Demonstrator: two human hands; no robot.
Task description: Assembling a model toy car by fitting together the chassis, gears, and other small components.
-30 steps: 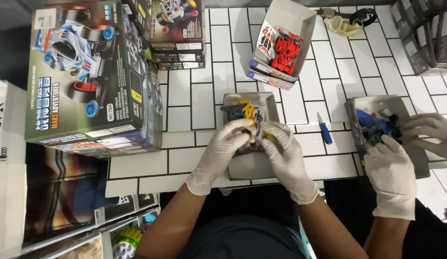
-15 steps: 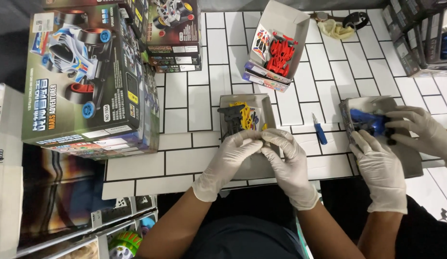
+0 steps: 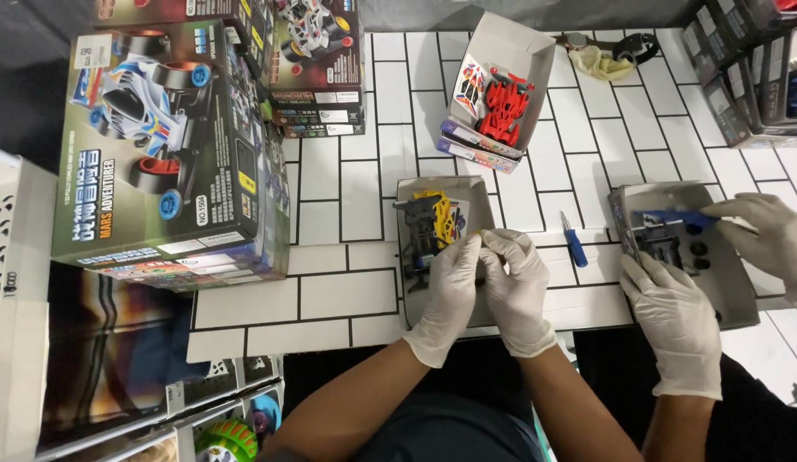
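Both hands, left [image 3: 450, 282] and right [image 3: 517, 287], still pinching small part over tray [image 3: 416, 190], unmoved.

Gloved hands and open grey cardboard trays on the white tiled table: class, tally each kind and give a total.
White-gloved hands: 4
Open grey cardboard trays: 3
Total: 7

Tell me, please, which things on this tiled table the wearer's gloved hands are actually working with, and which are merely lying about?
In hand:
- left hand and right hand, fingertips together over the grey tray
- yellow parts in that tray

Lying about:
- blue screwdriver
- open box with red parts
- stacked toy car boxes
- a co-worker's tray, handled by other gloved hands
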